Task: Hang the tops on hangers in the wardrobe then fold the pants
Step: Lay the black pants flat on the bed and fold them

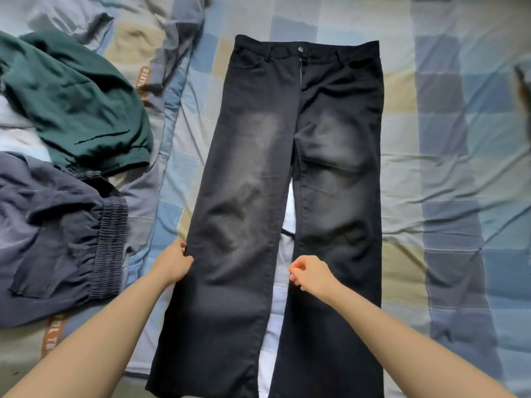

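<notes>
Covering the whole view, the checked bedsheet carries the black jeans spread flat in the middle, waistband at 12 o'clock and hems at 6 o'clock. At 9 o'clock lie navy pants, with a green garment at 10 o'clock. The left hand pinches the outer edge of the left leg, and the right hand, fingers curled, pinches the inner edge of the right leg

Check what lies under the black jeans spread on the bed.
The black jeans lie flat on the checked bedsheet. Something white shows in the gap between the legs; whatever lies directly beneath the fabric is covered.
</notes>
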A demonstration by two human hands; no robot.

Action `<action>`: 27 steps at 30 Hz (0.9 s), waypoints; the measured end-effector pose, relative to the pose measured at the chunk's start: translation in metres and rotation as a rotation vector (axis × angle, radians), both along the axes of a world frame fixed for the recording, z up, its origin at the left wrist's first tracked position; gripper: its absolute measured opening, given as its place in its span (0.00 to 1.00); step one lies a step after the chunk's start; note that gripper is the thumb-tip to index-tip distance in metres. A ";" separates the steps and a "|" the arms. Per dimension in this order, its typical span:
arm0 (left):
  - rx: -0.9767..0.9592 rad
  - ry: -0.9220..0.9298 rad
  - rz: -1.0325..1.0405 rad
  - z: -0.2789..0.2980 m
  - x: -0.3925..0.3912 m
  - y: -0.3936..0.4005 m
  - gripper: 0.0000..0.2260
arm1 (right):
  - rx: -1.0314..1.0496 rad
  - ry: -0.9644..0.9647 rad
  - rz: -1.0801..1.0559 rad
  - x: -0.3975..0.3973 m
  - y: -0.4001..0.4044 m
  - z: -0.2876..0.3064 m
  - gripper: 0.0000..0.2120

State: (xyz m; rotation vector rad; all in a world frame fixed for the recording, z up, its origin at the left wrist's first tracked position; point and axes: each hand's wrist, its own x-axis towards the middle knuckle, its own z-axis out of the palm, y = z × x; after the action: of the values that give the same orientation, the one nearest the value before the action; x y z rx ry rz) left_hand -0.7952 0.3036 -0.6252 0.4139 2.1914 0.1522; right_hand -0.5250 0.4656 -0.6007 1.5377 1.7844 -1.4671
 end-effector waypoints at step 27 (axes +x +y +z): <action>0.661 0.477 0.116 -0.037 -0.158 0.404 0.14 | 0.532 -0.275 -0.523 -0.057 0.436 -0.094 0.29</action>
State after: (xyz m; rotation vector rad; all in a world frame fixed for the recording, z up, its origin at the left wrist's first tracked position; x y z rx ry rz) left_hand -0.9528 0.7078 -0.6619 0.7440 2.5977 0.9401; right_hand -0.5816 0.9016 -0.6946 2.4845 1.7655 -0.9204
